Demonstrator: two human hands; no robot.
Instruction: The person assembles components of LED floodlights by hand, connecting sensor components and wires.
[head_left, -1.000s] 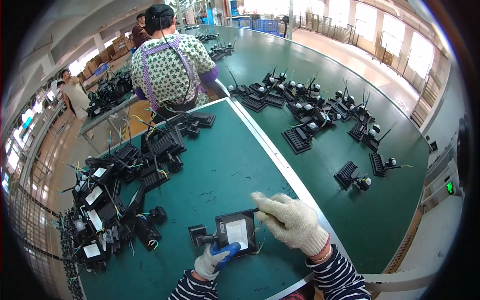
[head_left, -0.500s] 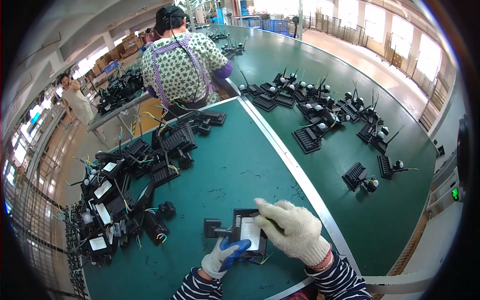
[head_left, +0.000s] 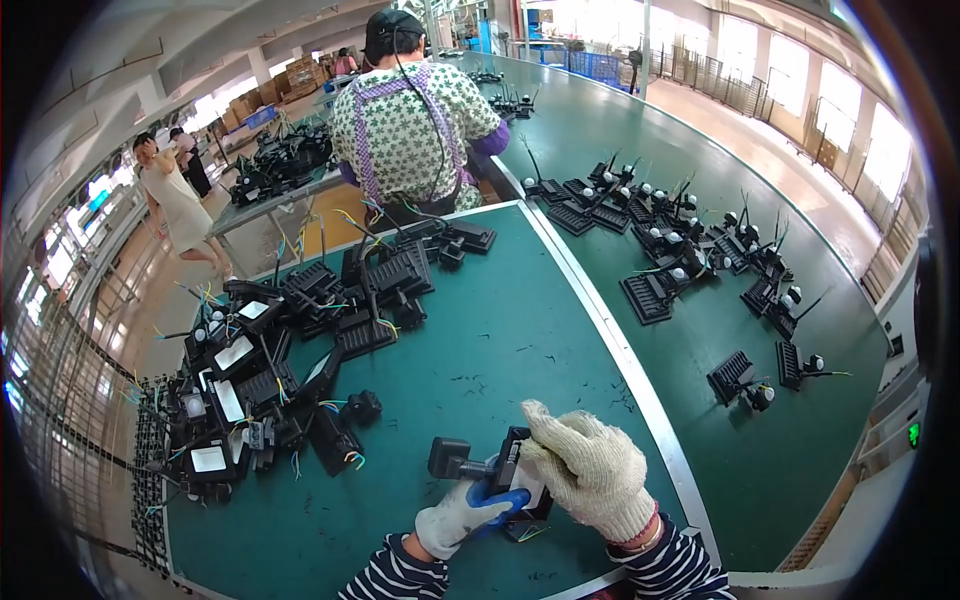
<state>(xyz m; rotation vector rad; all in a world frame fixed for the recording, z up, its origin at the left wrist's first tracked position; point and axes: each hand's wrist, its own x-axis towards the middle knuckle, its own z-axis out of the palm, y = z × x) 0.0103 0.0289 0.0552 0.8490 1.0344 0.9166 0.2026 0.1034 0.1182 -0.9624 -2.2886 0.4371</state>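
My left hand [head_left: 462, 517], in a white glove with blue-coated fingers, is closed around the lower left of a black floodlight [head_left: 511, 452]. The lamp is tilted, with its pale inner face turned toward the right. A black sensor block [head_left: 449, 457] sticks out from its left side on a short arm, and thin wires show at the bottom. My right hand [head_left: 592, 472], in a cream knitted glove, has its fingers pressed together at the lamp's upper right side. Whatever lies between those fingertips is hidden.
Black floodlights [head_left: 235, 385] lie piled on the left of the green table [head_left: 470, 340]. Past a metal rail [head_left: 600, 325], more lamps [head_left: 650, 295] sit on the green surface. Dark scraps dot the tabletop. A person [head_left: 410, 130] in a patterned apron sits ahead; others stand far left.
The floodlight has tipped from facing upward to slanting rightward. My right hand has come against its upper right side. My left hand still holds it, and the camera view has shifted slightly.
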